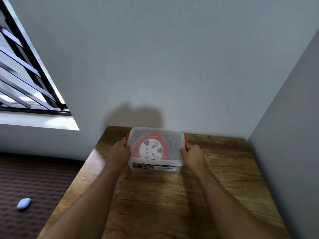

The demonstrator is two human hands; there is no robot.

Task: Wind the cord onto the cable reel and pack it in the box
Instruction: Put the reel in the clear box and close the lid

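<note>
A clear plastic box with its lid on sits near the far edge of the wooden table. Through the lid I see the cable reel, with a white hub and a red ring of wound cord around it. An orange latch sits on the box's left end and another orange latch on its right end. My left hand is closed against the left end at its latch. My right hand grips the right end at the other latch.
A grey wall rises just behind the box and another wall runs along the table's right edge. A barred window is at the upper left. Left of the table lies a dark ribbed mat with a small pale blue object on it.
</note>
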